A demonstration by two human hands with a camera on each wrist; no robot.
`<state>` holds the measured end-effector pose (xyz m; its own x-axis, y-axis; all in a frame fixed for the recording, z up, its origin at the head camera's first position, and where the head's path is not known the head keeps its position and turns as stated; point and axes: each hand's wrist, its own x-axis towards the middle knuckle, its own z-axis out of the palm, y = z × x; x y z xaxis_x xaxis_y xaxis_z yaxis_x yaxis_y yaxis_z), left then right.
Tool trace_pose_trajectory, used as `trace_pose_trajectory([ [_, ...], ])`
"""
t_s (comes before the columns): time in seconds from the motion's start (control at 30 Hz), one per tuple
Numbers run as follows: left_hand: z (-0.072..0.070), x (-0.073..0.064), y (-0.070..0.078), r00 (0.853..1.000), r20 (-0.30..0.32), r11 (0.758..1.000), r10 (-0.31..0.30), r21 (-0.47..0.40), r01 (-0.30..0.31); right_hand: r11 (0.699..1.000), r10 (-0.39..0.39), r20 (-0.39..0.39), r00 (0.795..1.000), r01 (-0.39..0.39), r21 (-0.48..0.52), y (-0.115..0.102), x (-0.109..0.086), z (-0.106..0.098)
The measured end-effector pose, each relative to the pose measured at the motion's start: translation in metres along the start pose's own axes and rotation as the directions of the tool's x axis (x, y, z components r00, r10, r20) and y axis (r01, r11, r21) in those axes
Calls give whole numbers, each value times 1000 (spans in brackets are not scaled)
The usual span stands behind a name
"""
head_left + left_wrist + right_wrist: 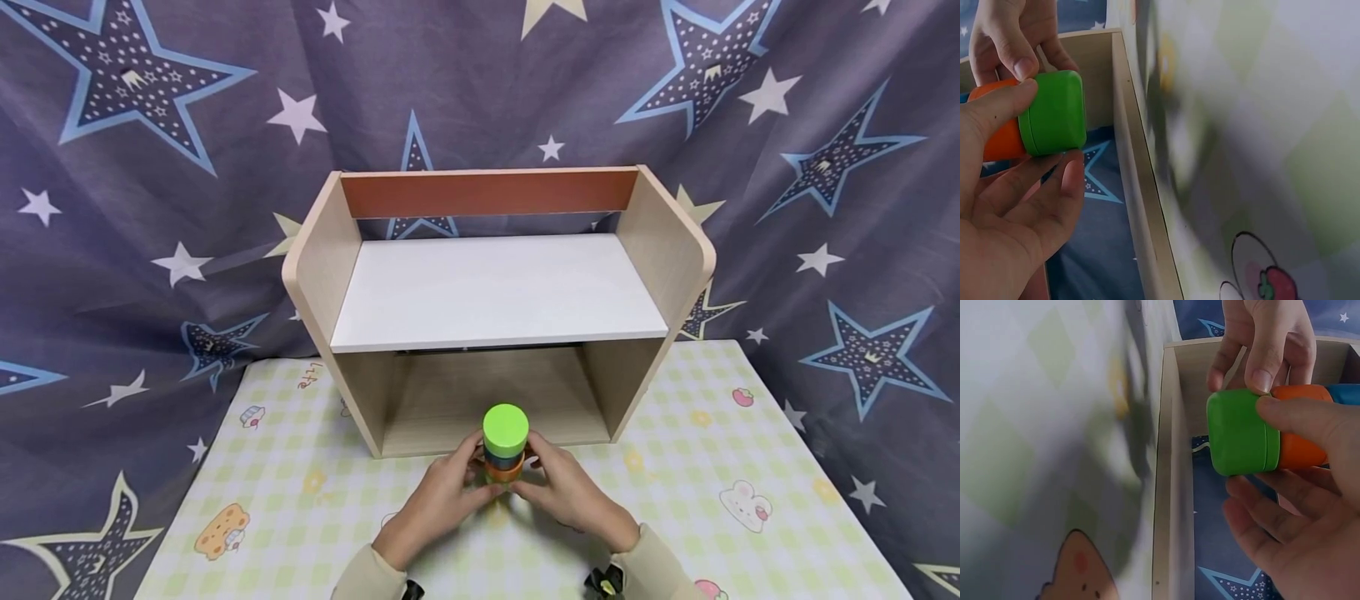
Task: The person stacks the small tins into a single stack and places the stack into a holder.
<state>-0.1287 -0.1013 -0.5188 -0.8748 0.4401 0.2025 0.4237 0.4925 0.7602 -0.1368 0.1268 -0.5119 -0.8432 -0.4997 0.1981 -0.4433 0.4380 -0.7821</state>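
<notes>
Between both hands, in front of the shelf's lower opening, stands an upright stack of rounded plastic pieces (506,431); whether they are cups or blocks I cannot tell. Its top is light green, with a dark blue piece, an orange piece (1302,434) and a green bottom piece (1054,112) below. The left hand (442,493) grips it from the left and the right hand (567,493) from the right. Both thumbs press the near side around the seam of orange and green. In the wrist views, the green bottom appears held above the tabletop.
A two-level wooden shelf unit (498,287) with a white middle board stands behind the hands. Beneath it is a green-checked tablecloth (675,467) with printed cartoons. A dark star-patterned curtain (480,83) hangs behind and at both sides.
</notes>
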Motion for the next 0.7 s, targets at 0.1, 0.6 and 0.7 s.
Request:
trace_pose_trajectory([
  [0.1,-2,1,0,1000,-1,1000,23,-6,-23,1000,8,5,1000,-8,5,-1,1,-1],
  [0.6,-13,7,9,999,35,999,3,-36,-2,998,-55,-13,998,54,-43,-9,6,-10],
  [0.7,-15,9,11,999,35,999,1,-33,0,996,-70,-14,997,69,-58,-10,6,-12],
])
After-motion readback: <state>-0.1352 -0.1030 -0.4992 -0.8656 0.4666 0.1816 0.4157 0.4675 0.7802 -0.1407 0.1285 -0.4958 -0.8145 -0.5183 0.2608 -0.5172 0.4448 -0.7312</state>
